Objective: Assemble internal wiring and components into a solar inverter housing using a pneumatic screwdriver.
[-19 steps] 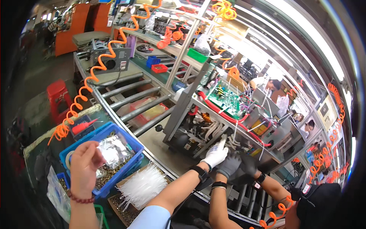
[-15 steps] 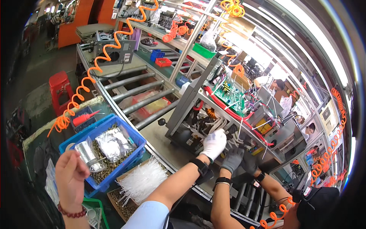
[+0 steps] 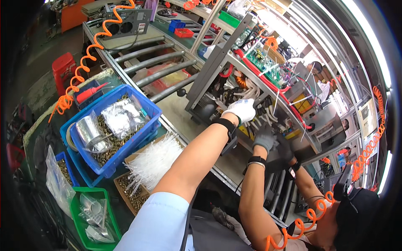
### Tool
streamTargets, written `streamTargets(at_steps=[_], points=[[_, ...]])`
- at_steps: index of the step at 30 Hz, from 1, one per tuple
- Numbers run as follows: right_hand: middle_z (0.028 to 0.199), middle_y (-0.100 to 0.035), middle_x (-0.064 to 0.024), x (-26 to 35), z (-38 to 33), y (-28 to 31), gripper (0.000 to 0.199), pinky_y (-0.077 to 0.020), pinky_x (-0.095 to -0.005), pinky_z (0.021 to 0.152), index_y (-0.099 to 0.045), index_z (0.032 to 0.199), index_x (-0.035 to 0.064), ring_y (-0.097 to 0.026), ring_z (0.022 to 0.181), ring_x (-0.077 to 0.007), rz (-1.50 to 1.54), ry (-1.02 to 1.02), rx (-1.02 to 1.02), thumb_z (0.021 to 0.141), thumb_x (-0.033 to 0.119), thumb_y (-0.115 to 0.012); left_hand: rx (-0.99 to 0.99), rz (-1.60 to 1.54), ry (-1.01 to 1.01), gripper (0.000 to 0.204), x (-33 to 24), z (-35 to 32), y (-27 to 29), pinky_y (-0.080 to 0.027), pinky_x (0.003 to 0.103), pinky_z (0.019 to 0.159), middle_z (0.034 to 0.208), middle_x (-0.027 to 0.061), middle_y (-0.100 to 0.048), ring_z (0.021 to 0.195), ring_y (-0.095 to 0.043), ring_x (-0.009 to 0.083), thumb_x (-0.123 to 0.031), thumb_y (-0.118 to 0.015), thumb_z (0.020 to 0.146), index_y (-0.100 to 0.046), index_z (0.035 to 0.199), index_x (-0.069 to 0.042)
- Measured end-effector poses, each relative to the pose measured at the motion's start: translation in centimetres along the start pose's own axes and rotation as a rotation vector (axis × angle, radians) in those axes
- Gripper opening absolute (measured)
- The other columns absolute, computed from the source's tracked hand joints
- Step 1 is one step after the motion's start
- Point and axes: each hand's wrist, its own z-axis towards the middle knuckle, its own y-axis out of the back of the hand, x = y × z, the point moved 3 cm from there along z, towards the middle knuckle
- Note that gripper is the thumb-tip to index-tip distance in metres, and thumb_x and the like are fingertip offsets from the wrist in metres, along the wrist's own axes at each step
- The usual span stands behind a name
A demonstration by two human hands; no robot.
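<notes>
The person's right hand (image 3: 240, 109), in a white glove, lay on a bunch of white wires (image 3: 260, 121) inside the open machine (image 3: 211, 67); the wires sat right under the fingers, in the low part of the machine's front. The fingers were bent down over the wires; whether they pinched one or only rested there could not be told, for the back of the glove hid the tips. The left hand was not in the picture.

The wires looked light, soft and bendy; they would likely flop and slip through a loose hold. A good place to take one seemed to be its thick covered part, close to the end; a hard tug might pull it out. The green board (image 3: 261, 62), up past the fingers, looked easy to break.

Just beside the hand, a co-worker's grey-gloved hand (image 3: 264, 138) reached in too. Well back from the hand, by the elbow, stood a blue bin (image 3: 148, 109) of screws and a heap of white ties (image 3: 153, 161).
</notes>
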Motion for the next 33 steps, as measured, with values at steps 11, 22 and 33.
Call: streamTargets(at_steps=[11, 22, 33], points=[[0.131, -0.057, -0.0139, 0.1, 0.0, -0.5, 0.034, -0.0554, -0.0498, 0.069, -0.061, 0.123, 0.0116, -0.065, 0.106, -0.0288, -0.206, 0.001, 0.296, 0.091, 0.019, -0.051, -0.103, -0.034, 0.016, 0.064, -0.6, -0.9, -0.1, -0.04, 0.045, 0.108, 0.142, 0.024, -0.047, 0.128, -0.05, 0.0392, -0.017, -0.044, 0.086, -0.033, 0.147, -0.006], [0.124, -0.061, -0.0166, 1.6, 0.4, 1.1, 0.031, -0.054, -0.0515, 0.072, -0.062, 0.12, 0.0093, -0.064, 0.107, -0.0327, -0.016, 0.016, 0.27, 0.093, 0.019, -0.05, -0.196, -0.292, 0.157, 0.062, -0.7, -0.5, -8.3, -0.052, 0.04, 0.067, 0.088, 0.0174, -0.068, 0.075, -0.068, 0.0293, -0.058, -0.054, 0.092, -0.061, 0.095, 0.003], [0.125, -0.062, -0.0153, 0.9, -0.7, 0.3, 0.031, -0.0538, -0.0505, 0.074, -0.064, 0.12, 0.0108, -0.063, 0.11, -0.0309, 0.117, 0.003, 0.269, 0.093, 0.019, -0.051, -0.128, -0.798, 0.274, 0.034, -1.4, 2.2, -9.9, -0.049, 0.03, 0.042, 0.078, 0.0162, -0.069, 0.055, -0.069, 0.0228, -0.029, -0.058, 0.095, -0.059, 0.099, 0.004]])
